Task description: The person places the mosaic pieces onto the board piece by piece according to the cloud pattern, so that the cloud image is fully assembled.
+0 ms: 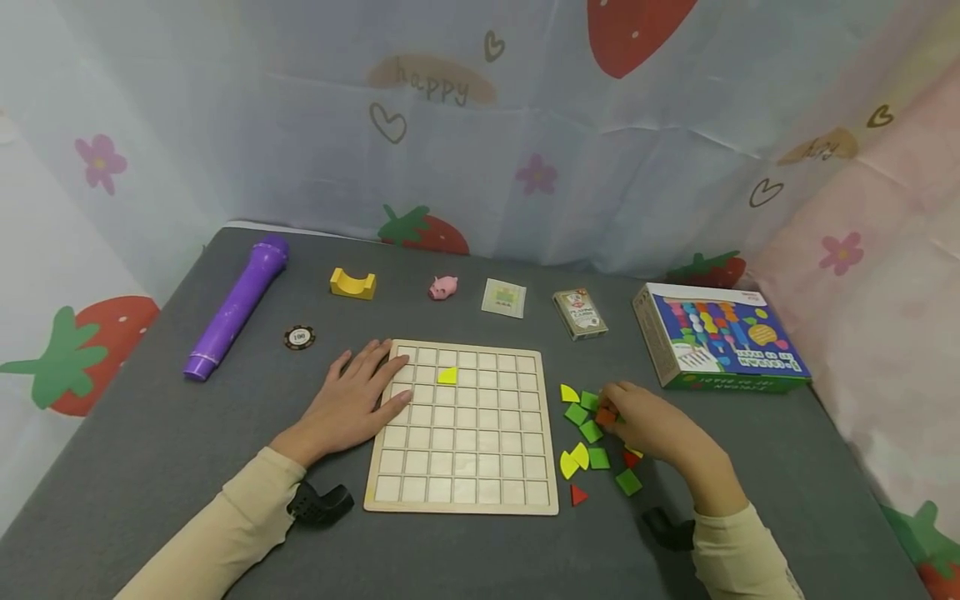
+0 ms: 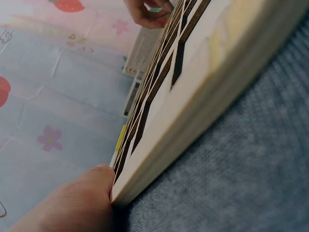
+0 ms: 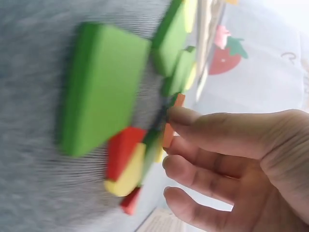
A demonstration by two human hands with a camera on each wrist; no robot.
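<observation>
Board (image 1: 465, 429) first: it lies flat on my grey table (image 1: 150, 450), a pale wooden grid, and I place everything else by it. My left hand (image 1: 352, 400) rests flat at its left edge, fingers straight and spread a little, the tips lying over the upper left squares; in the left wrist view a fingertip (image 2: 91, 188) presses against the board's corner. It holds nothing. One yellow piece (image 1: 447, 376) sits in a square near the top of the board, just right of my left fingertips.

Right of the board lies a loose pile of pieces (image 1: 592, 433), green, yellow and red, close to the edge but not on it. My right hand (image 1: 652, 425) is over that pile, fingers curled, pinching an orange piece (image 1: 605, 415) between thumb and fingertips; the right wrist view shows the orange piece (image 3: 170, 130) against my index fingertip (image 3: 186, 116), with a big green piece (image 3: 104, 87) just beside it.

Beyond the board's far edge stand a yellow block (image 1: 352, 283), a pink pig (image 1: 443, 287), a small card (image 1: 504, 297) and a card deck (image 1: 580, 313). Left of the board and farther back lie a purple tube (image 1: 236, 307) and a chip (image 1: 299, 337). Right of the board, past the pile, sits the game box (image 1: 720, 346).
</observation>
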